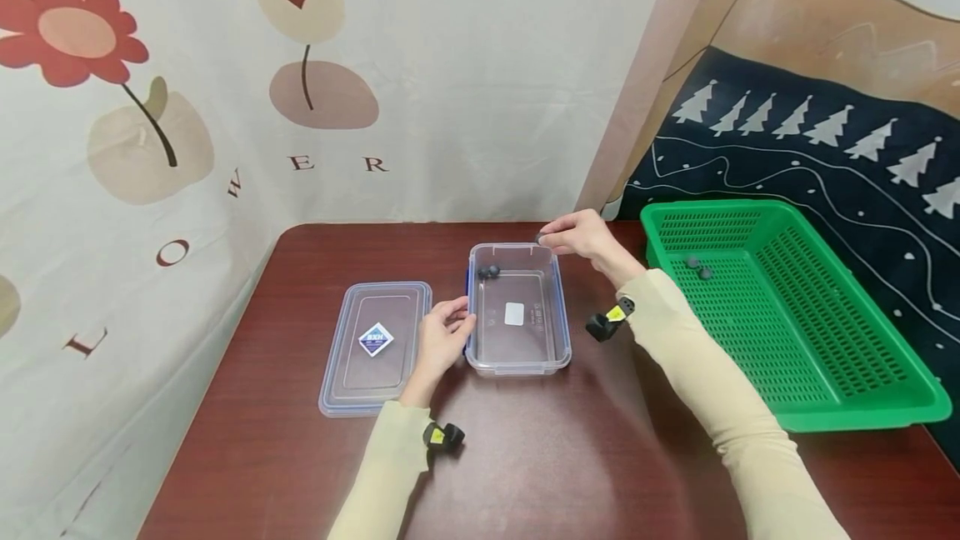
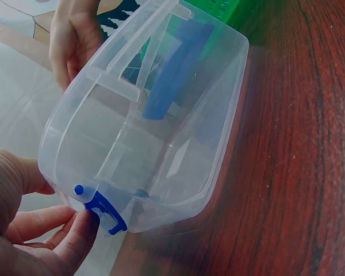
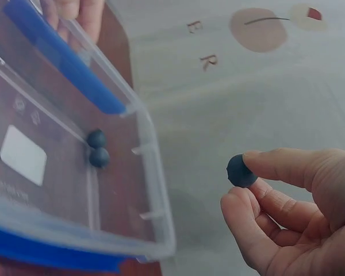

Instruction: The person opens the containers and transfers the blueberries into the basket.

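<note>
A blueberry (image 3: 241, 171) is pinched between the thumb and fingers of my right hand (image 1: 581, 236), just past the far right corner of a clear plastic box (image 1: 555, 298). The box stands lidless on the table, with blue clasps on its sides. Inside, near its far left corner, lie two blueberries (image 3: 98, 148) touching each other. My left hand (image 1: 444, 336) holds the box's left wall, its fingertips at a blue clasp (image 2: 106, 211). Left of that hand lies the clear lid (image 1: 341, 357), flat, with a blue and white diamond label.
On the right side of the brown table (image 1: 510, 457) stands a large green basket (image 1: 795, 423) with perforated walls. A couple of blueberries (image 1: 699, 267) lie near its left side. Printed cloth (image 1: 465, 90) hangs behind the table.
</note>
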`<move>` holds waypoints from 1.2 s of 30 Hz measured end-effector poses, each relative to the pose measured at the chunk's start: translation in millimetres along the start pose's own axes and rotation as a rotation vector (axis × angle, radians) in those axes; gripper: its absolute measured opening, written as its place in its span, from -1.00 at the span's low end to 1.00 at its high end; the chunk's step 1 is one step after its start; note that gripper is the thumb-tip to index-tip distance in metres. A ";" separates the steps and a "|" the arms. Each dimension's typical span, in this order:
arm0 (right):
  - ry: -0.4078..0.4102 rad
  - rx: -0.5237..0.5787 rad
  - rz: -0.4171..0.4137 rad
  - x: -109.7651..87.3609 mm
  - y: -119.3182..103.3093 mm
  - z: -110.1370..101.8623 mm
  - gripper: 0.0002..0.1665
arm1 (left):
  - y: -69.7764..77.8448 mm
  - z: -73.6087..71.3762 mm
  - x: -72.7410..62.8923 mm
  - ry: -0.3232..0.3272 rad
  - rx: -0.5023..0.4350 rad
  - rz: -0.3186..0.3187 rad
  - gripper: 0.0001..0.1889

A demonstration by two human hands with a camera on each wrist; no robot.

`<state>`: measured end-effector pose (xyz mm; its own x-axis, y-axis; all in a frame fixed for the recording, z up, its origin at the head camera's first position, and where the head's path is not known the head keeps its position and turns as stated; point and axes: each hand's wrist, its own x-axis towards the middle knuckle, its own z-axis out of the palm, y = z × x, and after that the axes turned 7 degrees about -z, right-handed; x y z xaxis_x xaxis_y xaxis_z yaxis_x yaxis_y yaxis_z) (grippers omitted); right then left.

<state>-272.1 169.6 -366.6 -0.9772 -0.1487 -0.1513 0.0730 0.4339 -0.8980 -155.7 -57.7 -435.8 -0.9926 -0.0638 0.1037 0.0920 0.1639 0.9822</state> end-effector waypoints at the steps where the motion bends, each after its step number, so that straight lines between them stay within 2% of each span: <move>1: 0.007 -0.002 0.003 -1.7 0.4 -4.6 -0.63 | -0.3 0.2 0.0 0.001 0.003 0.000 -0.71; 10: 0.058 -0.030 -0.032 -21.4 8.4 -50.0 -0.55 | -0.3 0.5 0.0 0.008 0.001 -0.014 -0.71; 19: 0.136 0.063 -0.046 -48.8 23.6 -95.6 -0.43 | -2.0 1.3 0.8 0.010 0.006 -0.003 -0.71; 21: 0.149 0.082 -0.032 -55.0 28.3 -104.7 -0.40 | -5.7 1.4 2.3 0.011 -0.004 -0.008 -0.71; 23: 0.159 0.072 -0.025 -61.6 33.4 -113.6 -0.39 | -15.3 2.3 5.9 0.017 0.003 -0.008 -0.70; 25: 0.166 0.067 -0.018 -67.7 39.1 -122.1 -0.44 | -26.1 3.2 9.5 0.025 0.011 -0.006 -0.70; 28: 0.181 0.101 -0.031 -76.2 48.3 -132.5 -0.72 | -38.9 4.4 13.6 0.031 0.019 -0.004 -0.69; 30: 0.183 0.137 -0.043 -80.8 54.9 -138.3 -0.90 | -40.4 4.3 13.9 0.029 0.007 -0.011 -0.68; 36: 0.188 0.190 -0.072 -90.8 77.4 -151.9 -0.87 | -41.7 4.3 14.5 0.029 0.008 -0.009 -0.69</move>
<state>-208.0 351.7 -359.6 -0.9998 0.0021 -0.0212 0.0210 0.2511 -0.9677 -174.3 -61.3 -476.0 -0.9906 -0.0942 0.0990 0.0819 0.1710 0.9819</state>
